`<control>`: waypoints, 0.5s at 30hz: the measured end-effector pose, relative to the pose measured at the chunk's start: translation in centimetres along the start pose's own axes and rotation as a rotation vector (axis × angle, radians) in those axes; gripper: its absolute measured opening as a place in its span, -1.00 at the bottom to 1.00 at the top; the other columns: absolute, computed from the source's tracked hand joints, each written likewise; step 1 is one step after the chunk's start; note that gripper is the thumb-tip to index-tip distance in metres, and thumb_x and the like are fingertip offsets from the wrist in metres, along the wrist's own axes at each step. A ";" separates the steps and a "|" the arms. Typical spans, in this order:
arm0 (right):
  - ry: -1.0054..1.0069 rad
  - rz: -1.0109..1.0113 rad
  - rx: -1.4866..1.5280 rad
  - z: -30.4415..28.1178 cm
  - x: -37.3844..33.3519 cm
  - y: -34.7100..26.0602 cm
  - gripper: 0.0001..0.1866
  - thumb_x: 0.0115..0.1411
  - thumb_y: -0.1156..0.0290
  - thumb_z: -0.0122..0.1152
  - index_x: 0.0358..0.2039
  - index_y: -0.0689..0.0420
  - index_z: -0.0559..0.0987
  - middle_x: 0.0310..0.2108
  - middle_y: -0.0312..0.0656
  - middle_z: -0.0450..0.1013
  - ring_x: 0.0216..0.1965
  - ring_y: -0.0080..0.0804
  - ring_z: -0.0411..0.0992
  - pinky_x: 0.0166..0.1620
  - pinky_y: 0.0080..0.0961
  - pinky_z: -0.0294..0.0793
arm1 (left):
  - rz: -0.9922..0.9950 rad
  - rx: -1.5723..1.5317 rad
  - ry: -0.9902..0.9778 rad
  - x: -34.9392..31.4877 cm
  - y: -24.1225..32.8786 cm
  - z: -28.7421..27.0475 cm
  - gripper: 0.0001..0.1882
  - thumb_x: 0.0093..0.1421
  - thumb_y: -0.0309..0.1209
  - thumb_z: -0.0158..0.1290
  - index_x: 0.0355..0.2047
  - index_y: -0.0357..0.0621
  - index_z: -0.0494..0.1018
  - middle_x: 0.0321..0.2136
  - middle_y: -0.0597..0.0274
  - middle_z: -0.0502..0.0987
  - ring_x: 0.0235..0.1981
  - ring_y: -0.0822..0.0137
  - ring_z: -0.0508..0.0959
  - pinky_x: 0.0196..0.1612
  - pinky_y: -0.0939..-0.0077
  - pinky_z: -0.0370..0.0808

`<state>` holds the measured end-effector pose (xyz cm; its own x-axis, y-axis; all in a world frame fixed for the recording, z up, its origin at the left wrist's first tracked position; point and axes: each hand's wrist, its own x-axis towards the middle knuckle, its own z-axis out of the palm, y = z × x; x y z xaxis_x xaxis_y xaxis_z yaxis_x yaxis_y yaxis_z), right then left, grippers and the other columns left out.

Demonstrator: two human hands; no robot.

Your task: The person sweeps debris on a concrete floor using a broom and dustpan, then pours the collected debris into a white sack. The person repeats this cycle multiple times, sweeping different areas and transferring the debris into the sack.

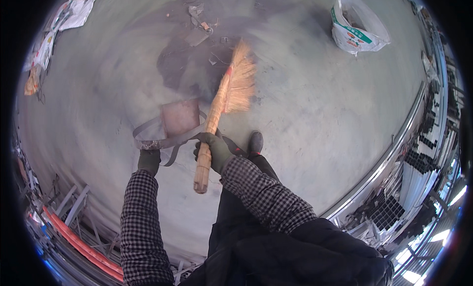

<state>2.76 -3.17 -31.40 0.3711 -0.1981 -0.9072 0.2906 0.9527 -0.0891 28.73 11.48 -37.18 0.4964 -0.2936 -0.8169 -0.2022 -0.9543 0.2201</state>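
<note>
The broom [224, 106] sits in the gloved right hand [213, 150], fist closed round its handle; its long axis runs near-to-far, bristles pointing far and slightly right. The left hand [149, 159] grips a metal dustpan [173, 123] just left. Scraps [197, 25] remain unswept on the far floor [315, 113].

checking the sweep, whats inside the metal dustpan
The dustpan, held in the left hand by its strap handle, shows only a flat rusty-brown inner face; no debris is discernible. The picture is blurred, so fine dust cannot be ruled out. The broom in the right hand sits beside it.
</note>
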 end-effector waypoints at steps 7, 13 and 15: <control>-0.005 -0.093 0.028 1.6 -8.6 -2.4 -0.53 0.23 0.36 0.27 0.12 -0.07 0.34 -0.36 -0.20 0.43 -0.50 -0.33 0.49 -0.46 -0.33 0.56 | 0.102 0.108 -0.039 0.6 -1.0 0.0 -0.23 0.38 0.13 -0.09 0.29 -0.32 0.20 -0.24 -0.16 0.66 -0.22 -0.02 0.68 -0.04 0.13 0.54; 0.121 -0.161 0.026 -3.2 -15.8 -0.3 -0.19 0.17 0.47 0.24 0.41 -0.12 0.15 -0.30 -0.18 0.39 -0.51 -0.38 0.43 -0.46 -0.36 0.56 | 0.271 0.144 0.037 2.9 -4.7 1.0 -0.21 0.34 0.14 -0.01 0.27 -0.30 0.19 -0.32 -0.04 0.63 -0.38 0.14 0.64 -0.21 0.26 0.55; 0.236 -0.206 0.009 -4.2 -14.8 0.8 -0.28 0.18 0.43 0.24 0.34 -0.08 0.20 -0.30 -0.18 0.38 -0.47 -0.36 0.45 -0.45 -0.37 0.55 | 0.278 0.167 0.070 2.5 -4.1 1.4 -0.19 0.33 0.13 0.01 0.28 -0.32 0.17 -0.31 -0.03 0.63 -0.39 0.16 0.65 -0.20 0.28 0.57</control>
<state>-6.16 1.52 -19.74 0.0890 -0.3264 -0.9410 0.3466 0.8959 -0.2780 29.60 14.70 -40.83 0.4581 -0.5505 -0.6979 -0.4709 -0.8162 0.3347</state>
